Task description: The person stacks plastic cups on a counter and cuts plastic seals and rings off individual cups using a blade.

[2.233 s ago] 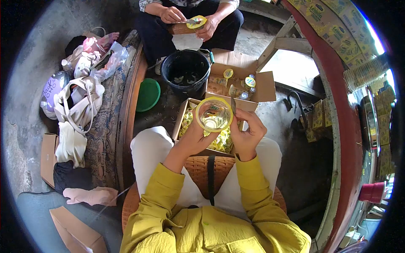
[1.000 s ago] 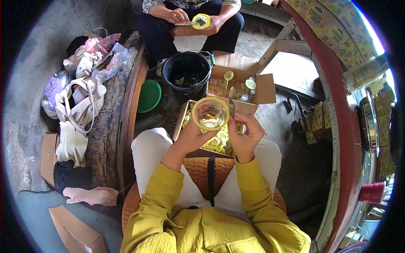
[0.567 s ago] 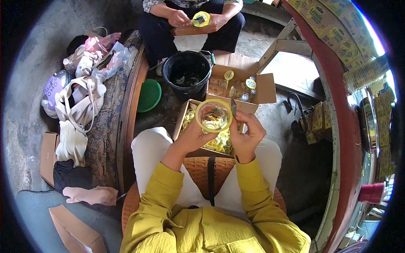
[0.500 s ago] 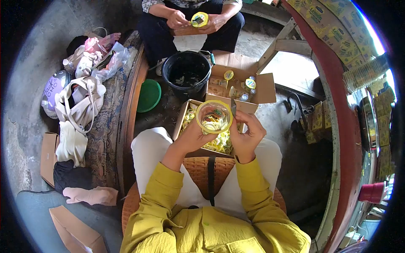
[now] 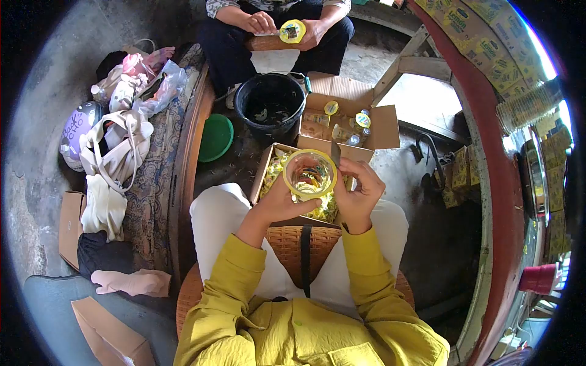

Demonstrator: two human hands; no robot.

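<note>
Clear cup (yellow-rimmed) in grasp of left hand; dark blade in pinch of right hand.

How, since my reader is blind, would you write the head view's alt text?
The left hand holds a clear, yellow-rimmed cup; the right hand holds a flat tool beside it. Behind are a box of yellow scraps, a black bucket and another person.

Some fingers of my left hand are hidden behind the clear cup, my right hand covers the lower part of the blade, and the upper edge cuts off the other person.
</note>
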